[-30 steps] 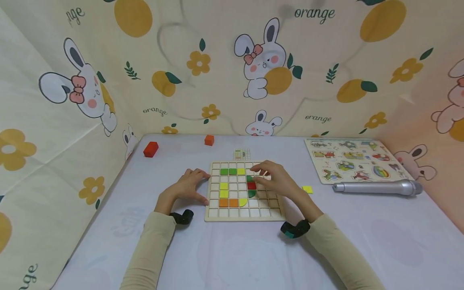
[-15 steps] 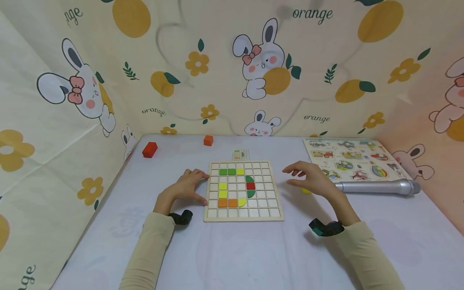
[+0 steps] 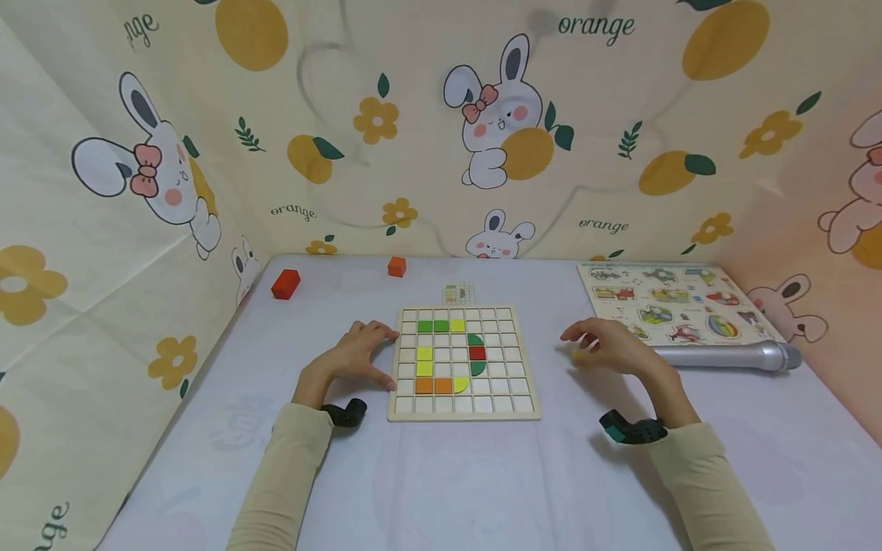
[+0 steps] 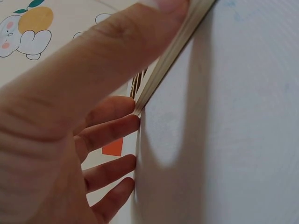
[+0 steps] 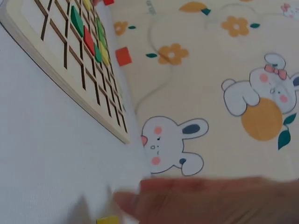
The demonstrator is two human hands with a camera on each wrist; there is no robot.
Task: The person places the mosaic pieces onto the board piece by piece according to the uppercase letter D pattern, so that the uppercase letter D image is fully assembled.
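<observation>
The pale wooden grid board (image 3: 501, 385) lies mid-table, with green, yellow, orange and red tiles in some of its cells. Thumb and fingertips of my left hand (image 3: 353, 353) touch the board's left edge; the left wrist view shows them spread along it. To the right of the board, my right hand (image 3: 612, 349) is low over a loose yellow tile (image 5: 108, 220), fingers loosely bent. In the head view the fingers partly cover that tile. A small gap seems to part fingertip and tile in the right wrist view.
A small printed grid card (image 3: 458, 293) lies behind the board. Farther back are a red block (image 3: 285, 284) and an orange cube (image 3: 396, 266). At right, a picture puzzle board (image 3: 678, 306) lies behind a silver microphone (image 3: 730, 356). Patterned cloth walls (image 3: 413, 168) surround the table.
My right hand has moved right, off the board's upper right part, to the loose yellow tile. My left hand has stayed at the board's left edge.
</observation>
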